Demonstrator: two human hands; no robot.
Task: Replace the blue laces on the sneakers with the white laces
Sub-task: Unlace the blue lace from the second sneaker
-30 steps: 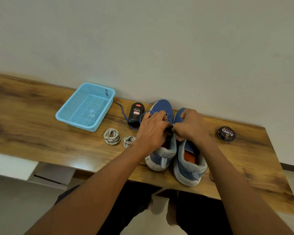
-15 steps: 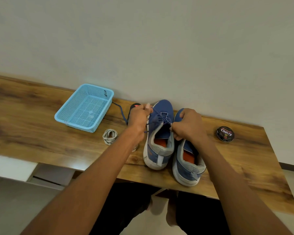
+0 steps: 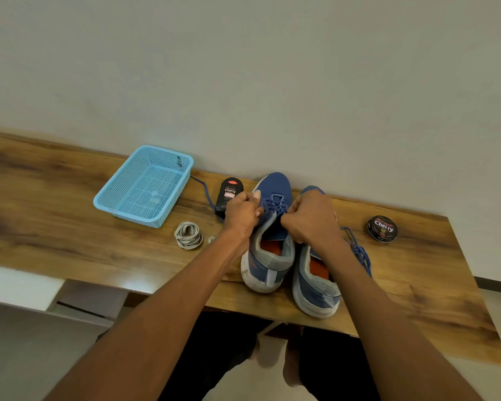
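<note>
Currently I pinch the blue lace [image 3: 272, 204] of the left sneaker [image 3: 268, 241] with my left hand [image 3: 242, 214] and right hand [image 3: 308, 219] to loosen it, while the white laces [image 3: 188, 235] wait coiled beside the basket [image 3: 145, 185].

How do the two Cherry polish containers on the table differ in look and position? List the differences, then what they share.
The polish bottle is tall and slim; the polish tin is round and flat. The bottle stands left of the sneakers, near the basket; the tin lies to their right, alone. The left hand hides part of the bottle; the tin shows fully. Both are black and Cherry-branded.
</note>
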